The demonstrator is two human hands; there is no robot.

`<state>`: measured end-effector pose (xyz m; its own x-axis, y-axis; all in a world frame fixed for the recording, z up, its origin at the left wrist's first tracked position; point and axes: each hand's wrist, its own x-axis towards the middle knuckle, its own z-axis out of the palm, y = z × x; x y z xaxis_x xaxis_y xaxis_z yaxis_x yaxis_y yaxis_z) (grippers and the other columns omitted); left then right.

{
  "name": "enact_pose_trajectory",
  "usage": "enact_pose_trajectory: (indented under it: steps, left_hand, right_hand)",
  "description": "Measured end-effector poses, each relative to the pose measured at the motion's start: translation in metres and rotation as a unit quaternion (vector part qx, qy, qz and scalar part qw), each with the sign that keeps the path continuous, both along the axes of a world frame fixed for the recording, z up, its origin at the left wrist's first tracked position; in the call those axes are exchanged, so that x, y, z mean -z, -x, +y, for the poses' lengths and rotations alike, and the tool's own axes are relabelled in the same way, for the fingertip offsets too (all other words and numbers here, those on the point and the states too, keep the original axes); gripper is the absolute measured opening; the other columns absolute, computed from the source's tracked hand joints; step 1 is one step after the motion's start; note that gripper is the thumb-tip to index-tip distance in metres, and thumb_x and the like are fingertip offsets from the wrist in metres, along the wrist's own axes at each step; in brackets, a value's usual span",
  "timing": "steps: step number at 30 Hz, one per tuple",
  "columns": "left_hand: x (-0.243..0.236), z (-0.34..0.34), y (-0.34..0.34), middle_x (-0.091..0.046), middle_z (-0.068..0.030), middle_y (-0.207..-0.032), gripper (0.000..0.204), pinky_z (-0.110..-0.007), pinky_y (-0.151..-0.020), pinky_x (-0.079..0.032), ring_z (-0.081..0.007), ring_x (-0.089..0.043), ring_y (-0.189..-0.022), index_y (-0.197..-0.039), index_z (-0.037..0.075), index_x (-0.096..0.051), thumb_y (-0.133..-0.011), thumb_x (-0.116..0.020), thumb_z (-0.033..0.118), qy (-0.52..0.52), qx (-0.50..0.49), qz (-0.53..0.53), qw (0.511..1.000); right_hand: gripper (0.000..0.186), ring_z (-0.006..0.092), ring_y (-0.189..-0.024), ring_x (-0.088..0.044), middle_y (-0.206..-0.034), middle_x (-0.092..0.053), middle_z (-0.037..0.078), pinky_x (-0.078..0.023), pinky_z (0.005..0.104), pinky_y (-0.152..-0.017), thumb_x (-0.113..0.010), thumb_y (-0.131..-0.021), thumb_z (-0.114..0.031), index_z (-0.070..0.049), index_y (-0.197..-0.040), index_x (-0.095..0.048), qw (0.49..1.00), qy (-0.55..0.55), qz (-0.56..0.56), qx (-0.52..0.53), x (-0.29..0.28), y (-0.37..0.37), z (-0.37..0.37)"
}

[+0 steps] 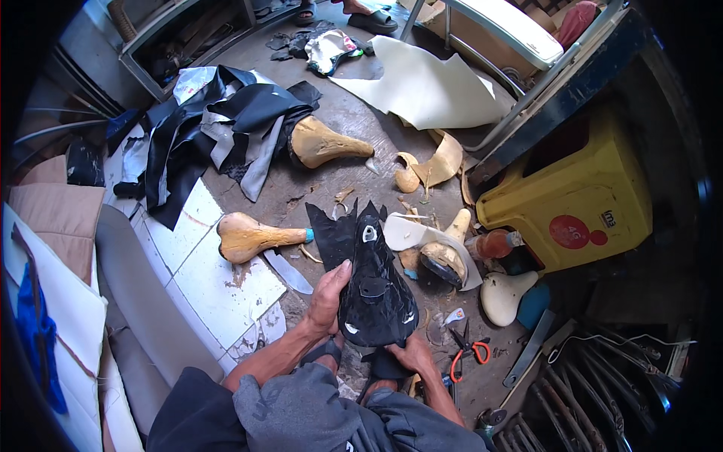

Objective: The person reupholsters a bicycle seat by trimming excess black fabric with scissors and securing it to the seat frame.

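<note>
In front of my lap a black bicycle saddle [376,301] is held underside up, its narrow nose pointing away from me. Black covering material is drawn over it, and small pale metal spots show near the nose and at both rear corners. A loose, jagged flap [331,233] of the black material sticks out at the left of the nose. My left hand [331,295] is closed on the saddle's left side, thumb on the edge. At the rear right edge, my right hand [411,352] grips it, fingers mostly hidden below.
Tan bare saddles [256,238] lie around, one more [324,143] beside black sheet scraps [248,105]. Orange-handled scissors [471,351] rest at right, near a pale saddle [506,298]. A yellow plastic stool [572,203] is tipped on its side. Metal frames [580,407] are stacked lower right.
</note>
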<state>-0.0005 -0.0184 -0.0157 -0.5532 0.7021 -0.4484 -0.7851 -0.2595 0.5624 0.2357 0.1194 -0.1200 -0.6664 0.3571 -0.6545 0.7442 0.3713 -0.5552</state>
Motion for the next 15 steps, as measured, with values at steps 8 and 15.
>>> enact_pose_trajectory:
  steps: [8, 15]
  left_hand:
    - [0.002, -0.008, -0.001, -0.069, -0.0101, -0.112, 0.038, -0.031, -0.091, -0.057, -0.0159, -0.069, -0.099, -0.124, -0.002, -0.057, -0.098, -0.070, 0.022, -0.008, 0.043, 0.016, 0.999]
    - [-0.003, -0.005, -0.003, -0.068, -0.0111, -0.116, 0.053, -0.033, -0.095, -0.055, -0.0168, -0.067, -0.104, -0.127, -0.003, -0.052, -0.085, -0.080, 0.014, 0.050, 0.046, 0.084, 0.994]
  right_hand:
    - [0.027, 0.0458, -0.105, -0.063, -0.107, -0.065, 0.026, -0.050, 0.0512, -0.094, -0.064, -0.093, -0.017, -0.001, -0.115, -0.067, 0.982, -0.176, 0.063, 0.038, 0.017, 0.000, 0.016]
    - [0.035, 0.0447, -0.109, -0.061, -0.113, -0.065, 0.028, -0.049, 0.0508, -0.097, -0.062, -0.088, -0.011, 0.000, -0.122, -0.062, 0.966, -0.244, 0.026, 0.084, 0.028, -0.022, 0.038]
